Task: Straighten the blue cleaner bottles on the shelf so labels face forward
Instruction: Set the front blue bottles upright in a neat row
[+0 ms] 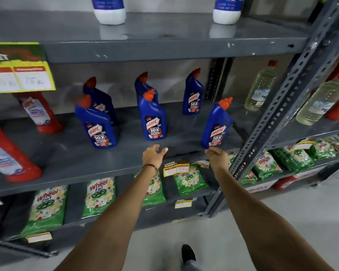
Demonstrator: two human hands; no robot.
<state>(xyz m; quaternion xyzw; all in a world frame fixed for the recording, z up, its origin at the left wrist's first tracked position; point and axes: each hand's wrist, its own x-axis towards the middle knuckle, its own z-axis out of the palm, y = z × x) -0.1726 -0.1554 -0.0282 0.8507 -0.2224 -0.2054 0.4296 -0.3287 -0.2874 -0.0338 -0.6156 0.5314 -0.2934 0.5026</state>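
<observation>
Several blue cleaner bottles with orange caps stand on the grey middle shelf [70,159]. The front row has a left bottle [96,124], a middle bottle [154,116] and a right bottle [216,126], labels facing me. Behind stand a back-left bottle [101,98], a back-middle bottle [143,85] partly hidden, and a back-right bottle [193,93]. My left hand [154,155] hovers open at the shelf's front edge below the middle bottle. My right hand [216,156] is open just under the base of the right bottle, holding nothing.
Red bottles [40,112] stand at the left of the same shelf under a yellow price sign [18,69]. Clear liquid bottles [260,87] sit on the neighbouring rack past a perforated upright [278,106]. Green detergent packs [98,196] fill the shelf below. White-and-blue bottles [109,8] stand above.
</observation>
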